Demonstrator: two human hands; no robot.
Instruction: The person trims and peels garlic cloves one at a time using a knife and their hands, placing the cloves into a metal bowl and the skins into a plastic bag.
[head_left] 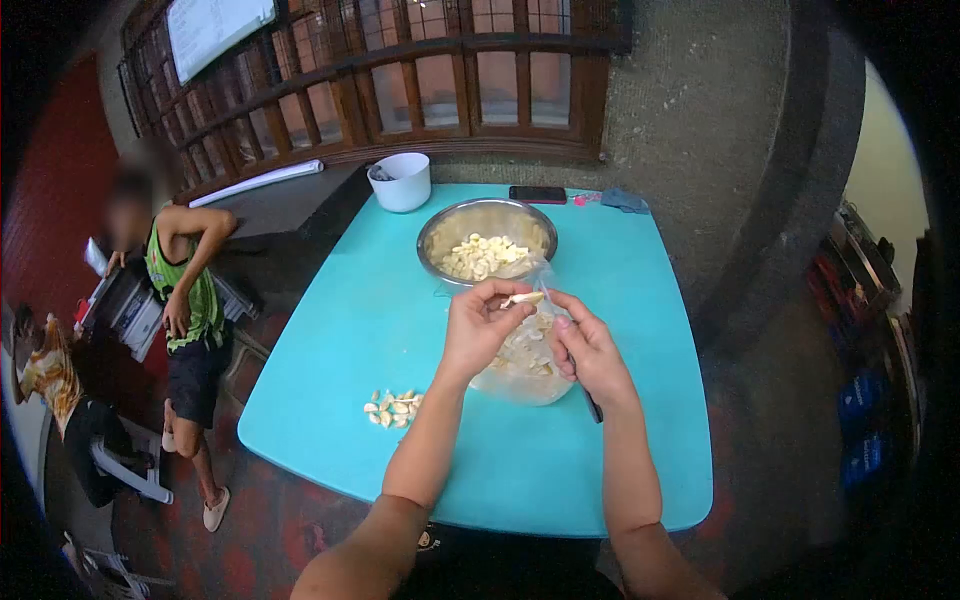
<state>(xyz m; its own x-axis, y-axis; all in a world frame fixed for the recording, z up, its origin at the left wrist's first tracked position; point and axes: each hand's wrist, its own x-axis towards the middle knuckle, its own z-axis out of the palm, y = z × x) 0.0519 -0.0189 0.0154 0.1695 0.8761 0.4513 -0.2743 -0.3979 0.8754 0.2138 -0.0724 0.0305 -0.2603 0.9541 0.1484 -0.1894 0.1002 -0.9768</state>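
Pinched in the fingers of my left hand [482, 325] is a garlic clove [523, 299], partly hidden by the fingertips. My right hand [592, 350] is closed around a knife with a dark handle [593, 405]; its blade points up beside the clove. Below both hands sits a clear plastic bag [530, 375] with pale peelings inside. Just beyond them stands a steel bowl [428, 262] holding many peeled cloves [485, 257]. Left of my left forearm, a small pile of unpeeled garlic cloves [392, 409] lies on the turquoise table [320, 350].
A white container [402, 184] stands at the table's back left corner. Along the back edge lie a phone [537, 194] and a blue-grey cloth [625, 201]. One person in a green top [190, 290] stands at the left, and another person [58, 375] sits farther left.
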